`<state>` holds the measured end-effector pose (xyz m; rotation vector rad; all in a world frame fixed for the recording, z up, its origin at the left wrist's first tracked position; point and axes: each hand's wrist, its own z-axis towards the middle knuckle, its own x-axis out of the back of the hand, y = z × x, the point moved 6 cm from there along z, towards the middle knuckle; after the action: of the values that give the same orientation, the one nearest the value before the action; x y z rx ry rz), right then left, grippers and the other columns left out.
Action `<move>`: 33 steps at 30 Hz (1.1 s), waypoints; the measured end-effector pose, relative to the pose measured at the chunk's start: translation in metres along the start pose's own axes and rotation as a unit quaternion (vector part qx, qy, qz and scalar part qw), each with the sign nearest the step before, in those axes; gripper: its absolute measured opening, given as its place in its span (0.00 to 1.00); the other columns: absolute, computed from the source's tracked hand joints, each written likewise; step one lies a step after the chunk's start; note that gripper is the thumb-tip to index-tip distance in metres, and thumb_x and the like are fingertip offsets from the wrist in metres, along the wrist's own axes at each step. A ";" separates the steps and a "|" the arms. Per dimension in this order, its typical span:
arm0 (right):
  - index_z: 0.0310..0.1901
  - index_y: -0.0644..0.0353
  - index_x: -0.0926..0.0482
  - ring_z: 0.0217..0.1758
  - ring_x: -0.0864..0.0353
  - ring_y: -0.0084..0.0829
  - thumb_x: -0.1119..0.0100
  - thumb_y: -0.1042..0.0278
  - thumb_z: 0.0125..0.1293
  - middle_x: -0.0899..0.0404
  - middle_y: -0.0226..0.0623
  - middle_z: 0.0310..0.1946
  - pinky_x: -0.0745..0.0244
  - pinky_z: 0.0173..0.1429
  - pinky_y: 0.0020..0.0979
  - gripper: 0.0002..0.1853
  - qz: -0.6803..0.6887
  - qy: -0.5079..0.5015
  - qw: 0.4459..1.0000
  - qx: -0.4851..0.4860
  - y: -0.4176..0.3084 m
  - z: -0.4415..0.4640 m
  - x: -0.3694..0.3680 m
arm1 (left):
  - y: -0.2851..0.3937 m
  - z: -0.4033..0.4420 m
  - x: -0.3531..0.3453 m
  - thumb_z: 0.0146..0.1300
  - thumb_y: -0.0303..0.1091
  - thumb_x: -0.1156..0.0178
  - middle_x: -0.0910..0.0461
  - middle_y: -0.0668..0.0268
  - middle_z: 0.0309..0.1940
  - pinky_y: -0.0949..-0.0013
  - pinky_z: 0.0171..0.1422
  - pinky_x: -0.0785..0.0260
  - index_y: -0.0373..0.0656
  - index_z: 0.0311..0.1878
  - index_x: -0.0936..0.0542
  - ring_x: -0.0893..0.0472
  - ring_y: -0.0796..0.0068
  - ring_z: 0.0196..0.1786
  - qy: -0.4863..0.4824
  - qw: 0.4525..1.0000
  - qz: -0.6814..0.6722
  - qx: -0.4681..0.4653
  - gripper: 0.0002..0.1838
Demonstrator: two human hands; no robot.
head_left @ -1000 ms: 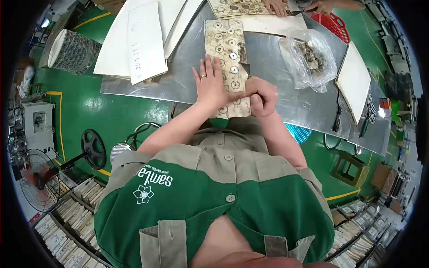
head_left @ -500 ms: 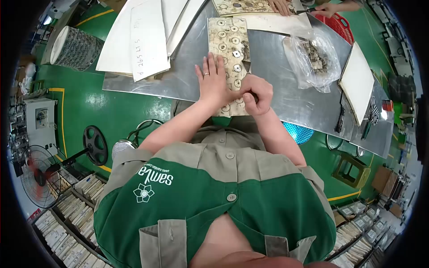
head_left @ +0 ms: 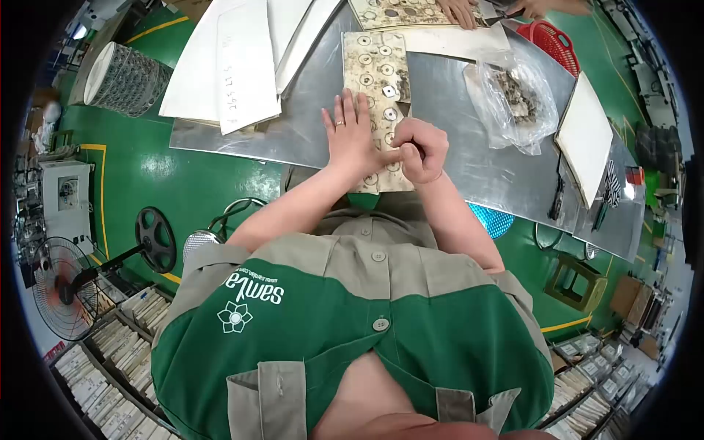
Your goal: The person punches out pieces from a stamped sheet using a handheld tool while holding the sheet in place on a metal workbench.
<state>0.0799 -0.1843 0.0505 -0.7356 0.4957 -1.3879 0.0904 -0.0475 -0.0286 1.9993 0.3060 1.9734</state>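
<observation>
A long cream panel (head_left: 375,62) with rows of ringed circles and dark stains lies on the metal table, its near end reaching over the edge. My left hand (head_left: 353,144) rests flat on its near part, fingers spread, a ring on one finger. Over the panel's right edge, my right hand (head_left: 425,150) is closed in a fist around something dark, mostly hidden by the fingers. The left thumb points towards this fist. Just beyond the hands, one dark-cornered circle stands out on the panel.
White sheets (head_left: 246,66) with handwriting lie on the metal table (head_left: 447,110) at left. A clear plastic bag (head_left: 517,103) of brownish scraps lies at right, near a white board (head_left: 585,139) and a red basket (head_left: 554,45). Another person's hands (head_left: 460,11) work on a similar panel opposite.
My right fist has turned slightly and shifted a little away from my body. My left hand stays flat on the panel in about the same place.
</observation>
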 end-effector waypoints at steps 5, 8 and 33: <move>0.22 0.60 0.22 0.18 0.27 0.35 0.38 0.71 0.54 0.26 0.35 0.17 0.33 0.26 0.32 0.06 0.005 -0.037 0.998 0.055 -0.006 -0.008 -0.003 | -0.004 0.007 0.002 0.41 0.74 0.27 0.59 0.40 0.83 0.35 0.85 0.75 0.33 0.82 0.56 0.60 0.42 0.85 -0.008 1.000 0.018 0.012 0.77; 0.22 0.60 0.22 0.19 0.27 0.35 0.37 0.70 0.55 0.26 0.36 0.17 0.32 0.26 0.32 0.07 0.000 -0.001 1.000 0.004 0.000 -0.004 0.006 | 0.003 -0.003 0.000 0.42 0.73 0.27 0.60 0.41 0.83 0.36 0.85 0.76 0.33 0.82 0.57 0.60 0.42 0.85 -0.019 1.000 0.016 -0.001 0.77; 0.23 0.62 0.22 0.19 0.27 0.36 0.37 0.67 0.55 0.27 0.36 0.17 0.33 0.26 0.33 0.09 -0.051 -0.042 0.997 0.029 -0.009 -0.018 0.007 | 0.002 -0.004 0.001 0.41 0.73 0.26 0.59 0.41 0.83 0.36 0.85 0.76 0.35 0.83 0.57 0.60 0.42 0.85 -0.035 0.999 0.015 0.004 0.78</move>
<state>0.0620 -0.1948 0.0455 -0.7774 0.3544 -1.4547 0.0858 -0.0490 -0.0272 2.0849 0.2688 1.9177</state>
